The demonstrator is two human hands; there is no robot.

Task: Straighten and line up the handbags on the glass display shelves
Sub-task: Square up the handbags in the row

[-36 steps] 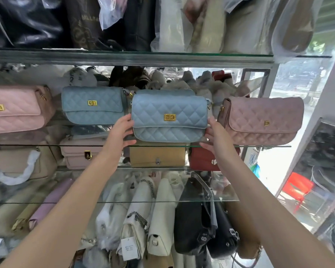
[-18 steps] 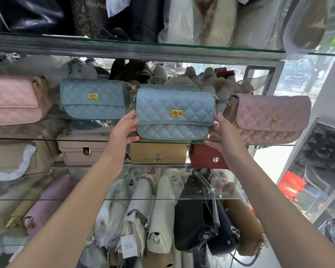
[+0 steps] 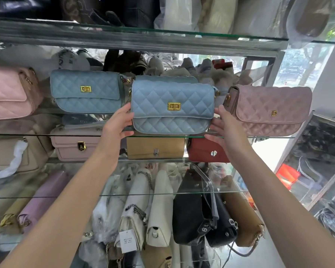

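We see the left hand and right hand clasping the ends of the middle blue handbag, which has shifted slightly right along the glass shelf, perhaps now resting on it. The second blue bag sits behind; the mauve bag crowds the right.

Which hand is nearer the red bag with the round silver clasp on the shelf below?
Right. The right hand is directly above the red bag, its wrist overlapping the bag's upper right corner. The left hand is across the tan bag, well to the left.
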